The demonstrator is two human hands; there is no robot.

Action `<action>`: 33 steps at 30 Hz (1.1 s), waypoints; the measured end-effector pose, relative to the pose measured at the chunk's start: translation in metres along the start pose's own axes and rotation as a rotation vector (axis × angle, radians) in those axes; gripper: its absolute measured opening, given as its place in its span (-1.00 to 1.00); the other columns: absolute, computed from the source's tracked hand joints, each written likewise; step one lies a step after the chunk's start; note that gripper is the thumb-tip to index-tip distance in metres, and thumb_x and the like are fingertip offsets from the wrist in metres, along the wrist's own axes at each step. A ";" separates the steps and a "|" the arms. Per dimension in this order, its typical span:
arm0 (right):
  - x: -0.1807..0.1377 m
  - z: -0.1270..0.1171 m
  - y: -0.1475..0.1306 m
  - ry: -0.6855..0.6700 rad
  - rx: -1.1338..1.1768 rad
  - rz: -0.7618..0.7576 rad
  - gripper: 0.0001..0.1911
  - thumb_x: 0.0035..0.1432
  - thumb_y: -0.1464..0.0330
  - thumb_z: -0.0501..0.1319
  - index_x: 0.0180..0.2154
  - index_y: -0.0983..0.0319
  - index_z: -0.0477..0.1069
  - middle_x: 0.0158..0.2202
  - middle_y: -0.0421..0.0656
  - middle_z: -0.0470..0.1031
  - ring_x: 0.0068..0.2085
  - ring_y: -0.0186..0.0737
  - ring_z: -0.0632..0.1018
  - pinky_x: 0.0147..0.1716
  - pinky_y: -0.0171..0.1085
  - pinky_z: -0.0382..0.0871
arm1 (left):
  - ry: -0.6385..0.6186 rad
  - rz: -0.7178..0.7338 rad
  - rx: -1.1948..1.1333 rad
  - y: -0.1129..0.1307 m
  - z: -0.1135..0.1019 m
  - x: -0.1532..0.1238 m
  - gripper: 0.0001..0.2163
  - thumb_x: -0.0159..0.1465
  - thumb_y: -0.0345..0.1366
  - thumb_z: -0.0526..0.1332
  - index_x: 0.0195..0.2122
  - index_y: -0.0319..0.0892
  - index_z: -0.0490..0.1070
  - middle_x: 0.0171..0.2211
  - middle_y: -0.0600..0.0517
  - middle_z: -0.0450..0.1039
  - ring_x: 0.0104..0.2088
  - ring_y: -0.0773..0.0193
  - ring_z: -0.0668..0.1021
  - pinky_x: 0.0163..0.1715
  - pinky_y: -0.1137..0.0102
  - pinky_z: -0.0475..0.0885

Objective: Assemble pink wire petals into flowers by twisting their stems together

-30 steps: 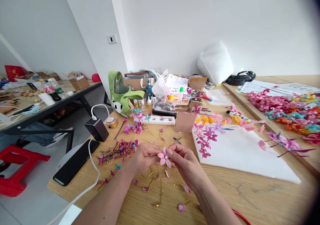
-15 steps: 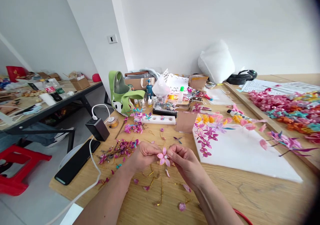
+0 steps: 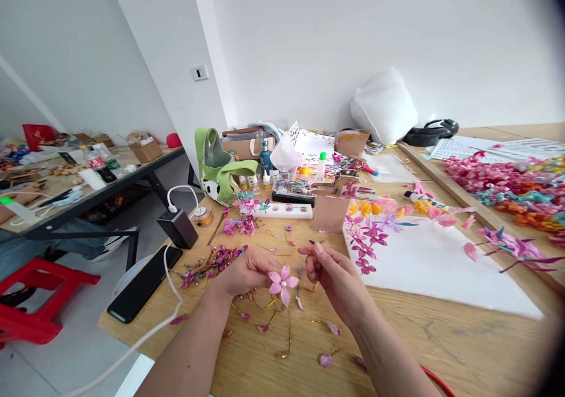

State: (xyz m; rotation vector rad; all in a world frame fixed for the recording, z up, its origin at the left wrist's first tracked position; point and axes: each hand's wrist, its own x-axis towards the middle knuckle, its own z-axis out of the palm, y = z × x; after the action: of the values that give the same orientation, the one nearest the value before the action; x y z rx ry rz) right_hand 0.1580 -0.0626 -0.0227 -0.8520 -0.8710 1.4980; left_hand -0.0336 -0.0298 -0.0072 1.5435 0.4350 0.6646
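Note:
My left hand (image 3: 251,270) is closed, pinching an artificial flower (image 3: 283,284) with pink petals, gold edges and a pearl-like centre. The flower faces me above the wooden table. Just to its right, my right hand (image 3: 331,276) is apart from it, with fingers loosely curled and thumb and index tips separated; I see nothing held there. Beneath both hands lie loose petals and buds on gold wire stems (image 3: 290,332). A pink bud (image 3: 325,360) lies nearer me. Beside my left hand rests a heap of magenta flower pieces (image 3: 216,262).
A white foam board (image 3: 424,267) with purple flower sprays lies to the right. A black phone (image 3: 143,285), charger block (image 3: 179,229) and white cable are at the left edge. Behind stand a green bag (image 3: 220,176) and small bottles. A red-handled tool (image 3: 436,380) lies under my right forearm.
My right hand has let go of the flower and drawn slightly right. The flower, still in my left hand, has moved a little down and left. The view has shifted slightly.

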 end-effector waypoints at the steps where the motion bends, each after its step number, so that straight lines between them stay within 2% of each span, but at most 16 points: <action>1: 0.000 0.000 0.000 0.004 -0.004 -0.001 -0.57 0.00 0.04 0.29 -0.39 0.32 0.49 -0.58 -0.23 0.33 -0.56 -0.43 0.28 -0.57 -0.39 0.11 | -0.043 -0.013 -0.023 0.000 -0.001 -0.001 -0.68 0.08 -0.14 0.32 -0.68 -0.27 0.47 -0.65 -0.02 0.37 -0.53 0.33 0.40 -0.38 0.40 0.34; 5: 0.001 -0.001 0.003 0.003 -0.042 0.004 -0.56 -0.01 0.03 0.29 -0.39 0.32 0.49 -0.60 -0.24 0.32 -0.57 -0.43 0.27 -0.57 -0.38 0.11 | -0.242 -0.094 -0.058 -0.001 -0.004 -0.006 -0.70 0.06 -0.10 0.32 -0.62 -0.26 0.52 -0.65 -0.05 0.39 -0.51 0.27 0.46 -0.33 0.34 0.39; 9: 0.000 -0.001 0.004 -0.008 -0.085 -0.011 -0.56 0.00 0.02 0.28 -0.40 0.32 0.49 -0.60 -0.24 0.32 -0.58 -0.43 0.29 -0.58 -0.38 0.10 | -0.361 -0.169 -0.005 0.002 -0.005 -0.009 -0.67 0.07 -0.05 0.30 -0.56 -0.26 0.56 -0.64 -0.09 0.42 -0.54 0.28 0.46 -0.42 0.40 0.39; 17: -0.004 0.003 0.000 -0.090 -0.176 -0.018 -0.61 0.01 0.06 0.28 -0.47 0.30 0.44 -0.61 -0.24 0.33 -0.57 -0.41 0.28 -0.56 -0.36 0.12 | -0.327 -0.268 0.102 0.007 -0.003 -0.007 -0.64 0.05 -0.01 0.30 -0.56 -0.27 0.56 -0.60 -0.10 0.47 -0.53 0.30 0.46 -0.43 0.44 0.38; 21: -0.006 0.004 0.000 -0.259 -0.239 -0.014 -0.64 0.07 0.10 0.26 -0.50 0.28 0.42 -0.59 -0.24 0.34 -0.53 -0.40 0.29 -0.53 -0.36 0.15 | -0.295 -0.320 0.133 0.005 -0.001 -0.005 -0.63 0.03 0.00 0.32 -0.53 -0.29 0.57 -0.56 -0.10 0.51 -0.55 0.32 0.46 -0.47 0.45 0.38; 27: -0.012 0.010 -0.004 -0.542 -0.246 0.070 -0.72 -0.04 0.19 0.36 -0.44 0.29 0.48 -0.48 -0.21 0.41 -0.50 -0.37 0.41 -0.47 -0.33 0.26 | -0.284 -0.319 0.151 -0.007 -0.003 -0.005 -0.71 0.02 -0.10 0.35 -0.48 -0.30 0.58 -0.54 -0.07 0.52 -0.52 0.34 0.46 -0.45 0.47 0.37; 33: -0.015 0.012 -0.003 -0.553 -0.339 0.107 -0.72 -0.05 0.18 0.36 -0.51 0.27 0.43 -0.55 -0.24 0.37 -0.53 -0.37 0.39 -0.51 -0.34 0.23 | -0.287 -0.339 0.174 -0.012 -0.002 -0.005 -0.70 0.02 -0.10 0.35 -0.53 -0.30 0.56 -0.60 -0.01 0.46 -0.54 0.33 0.43 -0.52 0.47 0.35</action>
State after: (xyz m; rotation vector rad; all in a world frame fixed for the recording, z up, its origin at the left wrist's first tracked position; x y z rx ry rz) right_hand 0.1498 -0.0781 -0.0143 -0.7387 -1.5403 1.7421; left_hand -0.0380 -0.0303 -0.0194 1.6483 0.5297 0.1424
